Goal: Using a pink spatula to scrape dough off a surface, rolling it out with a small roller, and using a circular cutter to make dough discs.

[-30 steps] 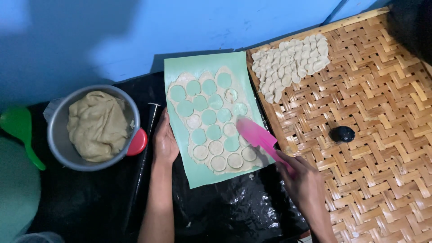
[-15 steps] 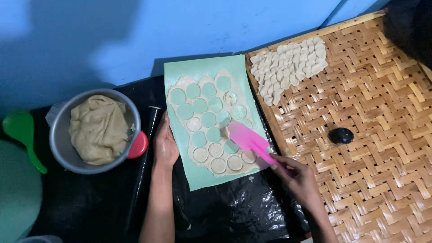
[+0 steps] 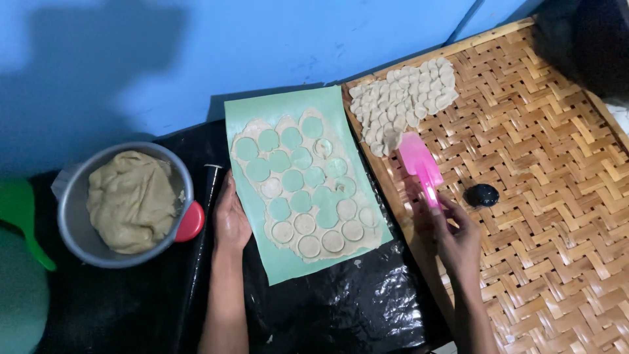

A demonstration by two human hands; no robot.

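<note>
A person's left hand [image 3: 230, 219] lay flat and open, steadying the green mat [image 3: 262, 118] of cut dough sheet [image 3: 308, 190], while the right hand [image 3: 452, 236] gripped a pink scraper [image 3: 419, 164], its blade beside the pile of dough rounds [image 3: 406, 95] on the woven tray [image 3: 550, 196].

Dim, bluish light leaves a large soft shadow on the far blue wall [image 3: 98, 72], glare on the near black plastic sheet [image 3: 341, 308].

Left hand [image 3: 230, 219]: bare, no ring or watch showing.
Right hand [image 3: 452, 233]: bare too.
Forearms: uncovered, no sleeves in view.
</note>
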